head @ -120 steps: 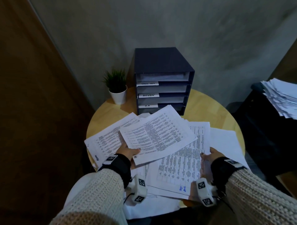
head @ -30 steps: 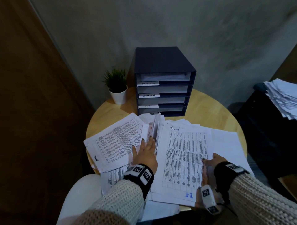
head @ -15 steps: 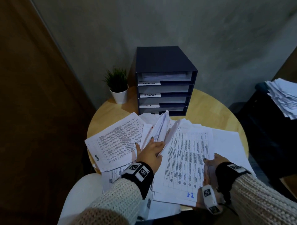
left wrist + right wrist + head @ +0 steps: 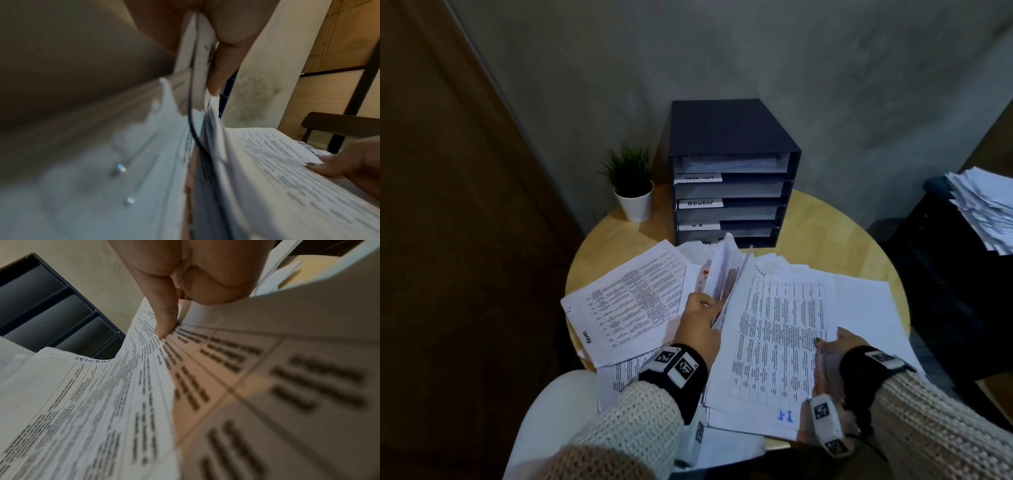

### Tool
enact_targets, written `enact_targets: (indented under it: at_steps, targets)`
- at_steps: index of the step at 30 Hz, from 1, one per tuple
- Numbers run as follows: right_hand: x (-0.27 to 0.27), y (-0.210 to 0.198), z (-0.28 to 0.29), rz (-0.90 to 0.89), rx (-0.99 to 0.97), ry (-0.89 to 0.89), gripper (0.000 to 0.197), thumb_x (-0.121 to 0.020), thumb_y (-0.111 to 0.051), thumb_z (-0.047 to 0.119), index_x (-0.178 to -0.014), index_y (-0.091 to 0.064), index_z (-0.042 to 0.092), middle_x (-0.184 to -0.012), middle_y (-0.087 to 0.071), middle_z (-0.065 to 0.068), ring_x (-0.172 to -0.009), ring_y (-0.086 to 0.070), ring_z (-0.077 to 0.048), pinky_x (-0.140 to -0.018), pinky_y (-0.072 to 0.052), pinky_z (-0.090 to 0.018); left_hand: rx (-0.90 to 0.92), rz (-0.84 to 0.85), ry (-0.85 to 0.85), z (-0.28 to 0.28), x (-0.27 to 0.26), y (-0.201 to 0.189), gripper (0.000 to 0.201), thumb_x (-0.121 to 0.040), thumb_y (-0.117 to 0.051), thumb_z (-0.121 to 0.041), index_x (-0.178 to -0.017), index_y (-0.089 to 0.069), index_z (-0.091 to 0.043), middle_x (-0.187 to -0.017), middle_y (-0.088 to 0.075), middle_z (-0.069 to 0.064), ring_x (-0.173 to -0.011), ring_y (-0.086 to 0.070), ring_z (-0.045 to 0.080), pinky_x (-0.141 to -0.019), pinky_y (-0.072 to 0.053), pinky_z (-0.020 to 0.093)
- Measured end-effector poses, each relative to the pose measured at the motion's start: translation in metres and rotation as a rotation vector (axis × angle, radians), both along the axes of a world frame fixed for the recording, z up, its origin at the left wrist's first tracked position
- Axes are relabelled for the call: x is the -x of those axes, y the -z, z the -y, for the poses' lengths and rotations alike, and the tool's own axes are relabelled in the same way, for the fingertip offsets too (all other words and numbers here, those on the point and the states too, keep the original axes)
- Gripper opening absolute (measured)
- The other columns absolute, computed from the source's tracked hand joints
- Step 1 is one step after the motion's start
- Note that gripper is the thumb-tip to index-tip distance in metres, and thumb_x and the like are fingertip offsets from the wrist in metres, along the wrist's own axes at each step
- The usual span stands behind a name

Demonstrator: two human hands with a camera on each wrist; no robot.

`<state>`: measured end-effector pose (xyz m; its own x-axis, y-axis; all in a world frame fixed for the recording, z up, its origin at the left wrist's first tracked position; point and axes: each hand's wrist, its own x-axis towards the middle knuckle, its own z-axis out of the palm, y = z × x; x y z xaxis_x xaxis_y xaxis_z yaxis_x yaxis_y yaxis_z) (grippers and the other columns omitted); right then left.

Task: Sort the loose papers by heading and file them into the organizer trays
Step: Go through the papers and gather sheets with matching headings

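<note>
A dark blue organizer (image 4: 732,137) with labelled trays stands at the back of the round wooden table (image 4: 825,226); the right wrist view shows it too, organizer (image 4: 51,313). Loose printed papers cover the table's front. My left hand (image 4: 705,303) grips a bundle of sheets (image 4: 726,270) raised on edge; in the left wrist view its fingers (image 4: 222,65) pinch those sheets (image 4: 197,48). My right hand (image 4: 825,342) pinches the right edge of the top table sheet (image 4: 780,335) marked in blue, with the thumb (image 4: 164,313) on top. A sheet marked "Admin" (image 4: 626,301) lies at the left.
A small potted plant (image 4: 635,192) stands left of the organizer. Another heap of papers (image 4: 983,209) rests on a dark stand at the right. A white chair seat (image 4: 544,428) is below the table's near edge. A brown panel lines the left.
My left hand, flat on the papers a second ago, has curled round a bundle of sheets and tipped it up on edge. The right hand has kept its hold.
</note>
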<state>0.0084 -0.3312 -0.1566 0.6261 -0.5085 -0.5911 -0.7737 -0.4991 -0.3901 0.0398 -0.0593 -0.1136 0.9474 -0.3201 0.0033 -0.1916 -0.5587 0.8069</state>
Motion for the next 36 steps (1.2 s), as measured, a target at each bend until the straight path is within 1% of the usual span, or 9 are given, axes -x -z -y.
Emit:
enact_targets:
  at_steps: [5, 10, 18, 21, 25, 29, 31, 34, 36]
  targets:
    - [-0.001, 0.004, 0.002, 0.009, -0.002, -0.006, 0.062, -0.093, -0.057, 0.034, -0.144, -0.036, 0.005, -0.148, -0.041, -0.010, -0.134, -0.043, -0.027, -0.108, -0.035, -0.033, -0.105, -0.217, -0.217, -0.006, -0.007, -0.002, 0.082, -0.087, -0.053, 0.001, -0.152, -0.006, -0.018, -0.133, -0.034, 0.007, -0.115, -0.050, 0.020, -0.097, -0.039, 0.017]
    - [-0.003, 0.000, 0.004, -0.008, 0.057, -0.030, 0.062, -0.096, -0.050, 0.035, -0.146, -0.029, 0.005, -0.153, -0.032, -0.010, -0.139, -0.035, -0.027, -0.110, -0.031, -0.031, -0.161, -0.375, -0.234, -0.013, -0.015, 0.004, 0.043, -0.084, -0.053, -0.005, -0.127, -0.051, -0.010, -0.119, -0.063, 0.010, -0.103, -0.061, 0.026, -0.081, -0.052, 0.027]
    - [-0.004, 0.002, 0.008, -0.003, 0.085, -0.036, 0.064, -0.097, -0.048, 0.036, -0.148, -0.026, 0.005, -0.152, -0.033, -0.011, -0.135, -0.040, -0.027, -0.104, -0.035, -0.029, -0.119, -0.227, -0.210, 0.006, -0.011, -0.002, 0.043, -0.083, -0.050, 0.003, -0.121, -0.061, -0.013, -0.126, -0.040, 0.004, -0.112, -0.052, 0.021, -0.085, -0.036, 0.008]
    - [-0.005, 0.004, 0.008, -0.022, 0.089, -0.035, 0.064, -0.097, -0.048, 0.036, -0.147, -0.025, 0.004, -0.154, -0.030, -0.011, -0.138, -0.036, -0.027, -0.109, -0.032, -0.030, -0.092, -0.279, -0.131, 0.004, -0.014, -0.002, 0.040, -0.082, -0.050, -0.001, -0.118, -0.063, -0.013, -0.121, -0.059, 0.007, -0.104, -0.060, 0.023, -0.087, -0.050, 0.024]
    - [-0.005, 0.001, 0.004, -0.023, 0.075, -0.049, 0.067, -0.098, -0.048, 0.035, -0.149, -0.019, 0.004, -0.157, -0.022, -0.011, -0.142, -0.030, -0.026, -0.112, -0.028, -0.031, 0.058, -0.330, -0.130, 0.004, -0.008, -0.011, 0.035, -0.096, -0.051, -0.027, -0.128, -0.050, -0.015, -0.127, -0.060, 0.001, -0.108, -0.059, 0.018, -0.087, -0.044, 0.023]
    - [-0.007, 0.002, 0.004, -0.021, 0.043, -0.053, 0.066, -0.095, -0.053, 0.033, -0.148, -0.025, 0.005, -0.154, -0.030, -0.010, -0.138, -0.036, -0.027, -0.112, -0.032, -0.033, 0.006, -0.430, -0.228, 0.001, -0.014, -0.001, 0.063, -0.097, -0.025, -0.055, -0.117, -0.062, -0.009, -0.116, -0.062, 0.008, -0.109, -0.057, 0.023, -0.090, -0.039, 0.024]
    - [-0.006, 0.001, 0.003, -0.031, 0.029, -0.052, 0.066, -0.095, -0.054, 0.031, -0.148, -0.025, 0.004, -0.154, -0.031, -0.010, -0.138, -0.036, -0.027, -0.111, -0.032, -0.033, -0.061, -0.487, -0.341, -0.006, -0.020, 0.003, 0.064, -0.095, -0.027, -0.057, -0.109, -0.066, -0.008, -0.112, -0.063, 0.013, -0.103, -0.058, 0.027, -0.092, -0.043, 0.029]
    - [-0.004, -0.003, 0.001, -0.026, 0.020, -0.061, 0.067, -0.095, -0.055, 0.028, -0.148, -0.024, 0.004, -0.154, -0.030, -0.011, -0.139, -0.036, -0.027, -0.110, -0.031, -0.033, -0.283, -0.466, -0.390, -0.019, -0.028, 0.017, 0.037, -0.088, -0.040, -0.047, -0.113, -0.061, -0.030, -0.125, -0.052, 0.007, -0.107, -0.050, 0.025, -0.099, -0.041, 0.033]
    - [-0.005, 0.000, 0.002, -0.011, -0.006, -0.059, 0.066, -0.094, -0.057, 0.028, -0.148, -0.027, 0.005, -0.153, -0.033, -0.010, -0.137, -0.038, -0.027, -0.111, -0.032, -0.034, -0.244, -0.479, -0.364, -0.022, -0.027, 0.015, 0.029, -0.087, -0.045, -0.038, -0.109, -0.065, -0.036, -0.113, -0.056, 0.002, -0.103, -0.057, 0.025, -0.096, -0.049, 0.034]
